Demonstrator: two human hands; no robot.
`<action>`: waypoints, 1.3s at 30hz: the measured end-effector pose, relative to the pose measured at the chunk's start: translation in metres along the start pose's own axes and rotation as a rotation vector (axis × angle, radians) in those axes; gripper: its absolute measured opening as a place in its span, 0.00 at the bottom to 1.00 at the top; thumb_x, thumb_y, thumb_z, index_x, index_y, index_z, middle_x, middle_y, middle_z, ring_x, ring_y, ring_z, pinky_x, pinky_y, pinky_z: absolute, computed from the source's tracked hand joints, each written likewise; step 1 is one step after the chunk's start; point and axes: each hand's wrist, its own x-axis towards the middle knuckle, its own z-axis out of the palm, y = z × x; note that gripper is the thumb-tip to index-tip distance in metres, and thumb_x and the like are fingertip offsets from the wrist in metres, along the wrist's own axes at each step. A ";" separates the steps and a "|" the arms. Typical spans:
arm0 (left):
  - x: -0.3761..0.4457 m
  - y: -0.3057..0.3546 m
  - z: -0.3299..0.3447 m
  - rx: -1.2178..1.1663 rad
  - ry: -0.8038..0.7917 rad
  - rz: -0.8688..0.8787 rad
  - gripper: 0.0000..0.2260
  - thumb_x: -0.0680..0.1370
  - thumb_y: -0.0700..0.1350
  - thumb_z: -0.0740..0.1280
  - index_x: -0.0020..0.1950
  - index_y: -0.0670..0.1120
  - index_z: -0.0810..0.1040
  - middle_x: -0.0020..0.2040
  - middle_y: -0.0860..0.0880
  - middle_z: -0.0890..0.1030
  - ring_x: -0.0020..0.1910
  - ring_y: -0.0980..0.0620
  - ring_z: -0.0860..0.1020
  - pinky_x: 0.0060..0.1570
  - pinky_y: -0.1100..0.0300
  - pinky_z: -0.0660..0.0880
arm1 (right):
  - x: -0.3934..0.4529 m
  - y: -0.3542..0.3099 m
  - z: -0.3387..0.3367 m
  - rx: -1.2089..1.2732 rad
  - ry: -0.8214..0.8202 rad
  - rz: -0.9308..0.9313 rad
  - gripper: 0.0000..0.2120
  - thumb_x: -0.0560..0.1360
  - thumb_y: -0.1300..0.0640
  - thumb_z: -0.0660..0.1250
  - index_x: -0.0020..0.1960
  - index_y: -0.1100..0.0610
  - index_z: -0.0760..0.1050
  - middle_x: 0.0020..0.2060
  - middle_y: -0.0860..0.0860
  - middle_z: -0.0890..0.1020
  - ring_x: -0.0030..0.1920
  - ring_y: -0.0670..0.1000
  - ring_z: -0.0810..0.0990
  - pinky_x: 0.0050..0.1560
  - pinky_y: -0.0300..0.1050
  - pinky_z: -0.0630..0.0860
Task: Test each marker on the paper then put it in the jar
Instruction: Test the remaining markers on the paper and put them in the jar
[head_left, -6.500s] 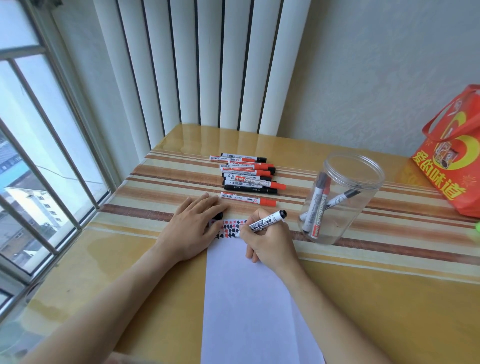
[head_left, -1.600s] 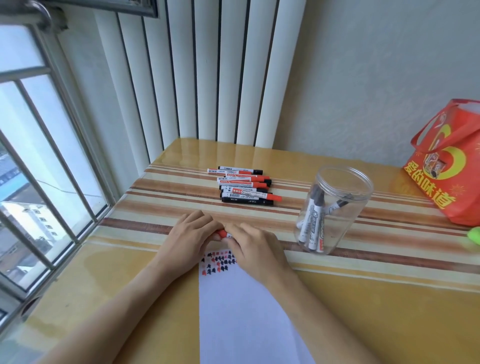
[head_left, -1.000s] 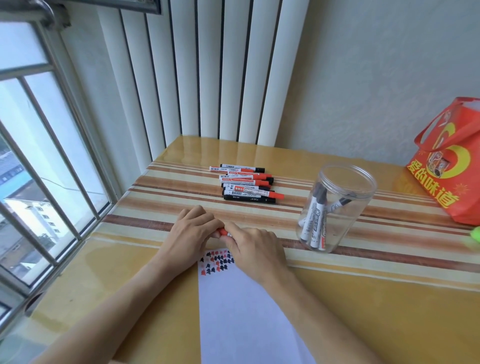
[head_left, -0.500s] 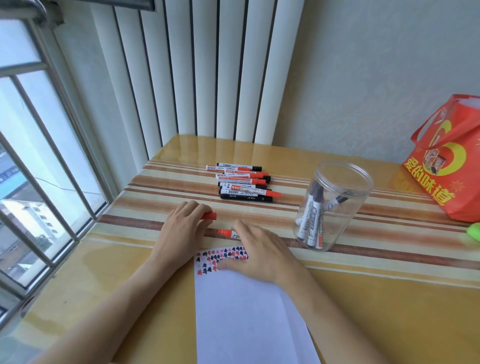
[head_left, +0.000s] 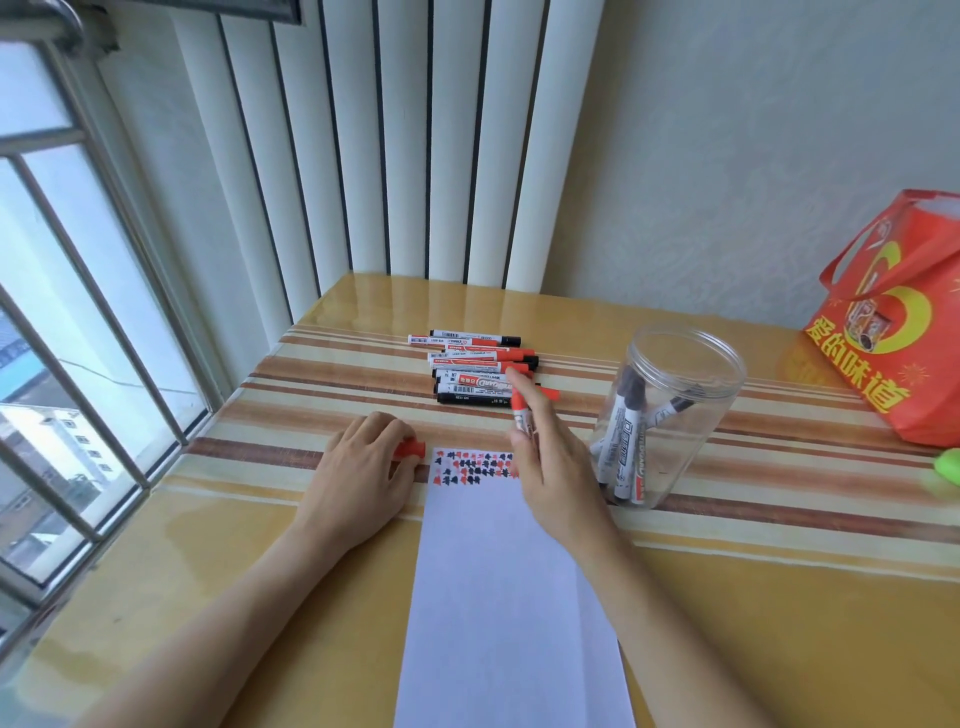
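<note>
Glossy table (head_left: 779, 623), clear plastic jar (head_left: 691, 364), matt paper (head_left: 509, 597).

A single wide-angle view looks from the person's head forward and down over the tabletop (head_left: 779, 597), near enough that both forearms run in from the bottom edge and the hands lie around mid-frame. It faces the far wall (head_left: 753, 156) and the vertical blinds (head_left: 415, 156), with the barred window (head_left: 78, 312) along the left edge and a red bag (head_left: 893, 332) cut by the right edge. The wide lens bends straight lines toward the borders, and no second view shares the scene.
</note>
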 end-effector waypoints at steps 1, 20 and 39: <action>0.000 0.000 0.000 0.002 -0.008 -0.004 0.10 0.79 0.53 0.62 0.57 0.51 0.75 0.55 0.55 0.76 0.56 0.51 0.75 0.56 0.53 0.74 | 0.000 0.001 -0.001 0.085 0.017 0.019 0.23 0.85 0.62 0.57 0.75 0.42 0.69 0.51 0.50 0.80 0.48 0.47 0.85 0.47 0.42 0.78; -0.001 0.004 -0.007 -0.041 -0.288 0.213 0.33 0.77 0.76 0.51 0.79 0.64 0.63 0.80 0.59 0.61 0.80 0.59 0.53 0.78 0.57 0.46 | -0.005 -0.004 -0.005 0.224 -0.141 0.123 0.14 0.76 0.42 0.67 0.54 0.48 0.68 0.41 0.42 0.84 0.45 0.50 0.85 0.48 0.49 0.80; 0.000 0.003 -0.005 -0.060 -0.294 0.191 0.34 0.77 0.76 0.55 0.79 0.62 0.61 0.79 0.60 0.63 0.78 0.58 0.60 0.79 0.52 0.53 | -0.006 -0.005 0.008 0.433 -0.045 0.511 0.05 0.78 0.63 0.69 0.45 0.59 0.74 0.28 0.56 0.79 0.23 0.55 0.75 0.23 0.41 0.68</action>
